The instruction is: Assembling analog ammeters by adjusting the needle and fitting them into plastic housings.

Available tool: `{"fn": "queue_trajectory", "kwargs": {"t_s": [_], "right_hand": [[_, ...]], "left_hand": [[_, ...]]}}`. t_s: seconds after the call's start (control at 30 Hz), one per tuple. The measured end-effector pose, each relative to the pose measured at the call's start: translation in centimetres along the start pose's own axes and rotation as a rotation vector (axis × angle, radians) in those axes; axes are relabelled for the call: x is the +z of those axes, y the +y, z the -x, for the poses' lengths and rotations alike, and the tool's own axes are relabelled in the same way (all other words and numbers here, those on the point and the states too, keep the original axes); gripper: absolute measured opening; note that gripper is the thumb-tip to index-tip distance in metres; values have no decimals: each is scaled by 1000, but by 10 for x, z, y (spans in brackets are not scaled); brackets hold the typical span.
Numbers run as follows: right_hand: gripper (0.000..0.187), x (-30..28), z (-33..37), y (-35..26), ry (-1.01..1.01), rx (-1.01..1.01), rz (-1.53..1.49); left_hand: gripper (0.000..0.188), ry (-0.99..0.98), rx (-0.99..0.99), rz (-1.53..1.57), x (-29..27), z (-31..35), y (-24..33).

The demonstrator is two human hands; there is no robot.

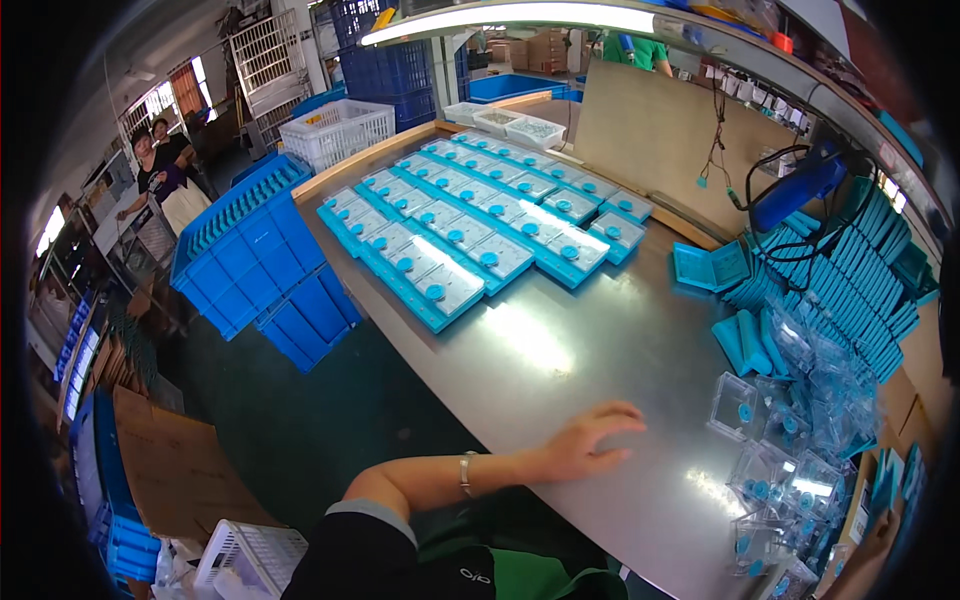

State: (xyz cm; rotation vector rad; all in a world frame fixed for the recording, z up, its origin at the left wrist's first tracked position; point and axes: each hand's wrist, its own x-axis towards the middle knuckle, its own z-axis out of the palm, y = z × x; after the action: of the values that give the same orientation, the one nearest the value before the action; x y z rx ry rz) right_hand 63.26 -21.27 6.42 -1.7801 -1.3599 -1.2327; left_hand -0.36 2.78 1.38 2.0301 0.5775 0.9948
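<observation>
My left hand [590,440] reaches over the bare metal tabletop [620,350], with its fingers apart and nothing in it. Low at the right rim my right hand [872,555] shows only in part and dark. It is beside some flat teal pieces [886,485]; whether its fingers grip one is not clear. Nearest to it lies a loose heap of clear plastic covers [790,480] with round blue knobs. Farther off, teal cases with clear lids and blue knobs [430,225] lie in close slanting rows on the table.
Stacked teal cases [850,270] lean at the table's right, near an opened teal case [710,265]. A blue power tool [800,190] hangs above them. Blue crates [250,240] stand left of the table. White trays of small parts [535,131] sit at the far edge. People [165,170] stand far left.
</observation>
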Motion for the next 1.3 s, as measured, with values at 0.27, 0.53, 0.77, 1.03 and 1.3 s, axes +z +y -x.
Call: {"fn": "queue_trajectory", "kwargs": {"t_s": [0.27,0.53,0.77,1.03,1.3], "right_hand": [[16,-50,-50,-417,-543,-441,-556],[29,-33,-80,-466,-751,675,-1645],[14,-11,-86,-484,-228,1137,-1971],[12,-7,-67,-492,-213,1083,-1867],[13,-2,-67,-482,-439,926,-2046]], "left_hand": [[38,-118,-587,1556,75,-21,39],[42,-114,-756,1622,11,1,7],[49,-77,-754,1234,33,8,15],[43,-47,-789,1281,37,12,24],[31,-85,-839,1155,33,10,23]]}}
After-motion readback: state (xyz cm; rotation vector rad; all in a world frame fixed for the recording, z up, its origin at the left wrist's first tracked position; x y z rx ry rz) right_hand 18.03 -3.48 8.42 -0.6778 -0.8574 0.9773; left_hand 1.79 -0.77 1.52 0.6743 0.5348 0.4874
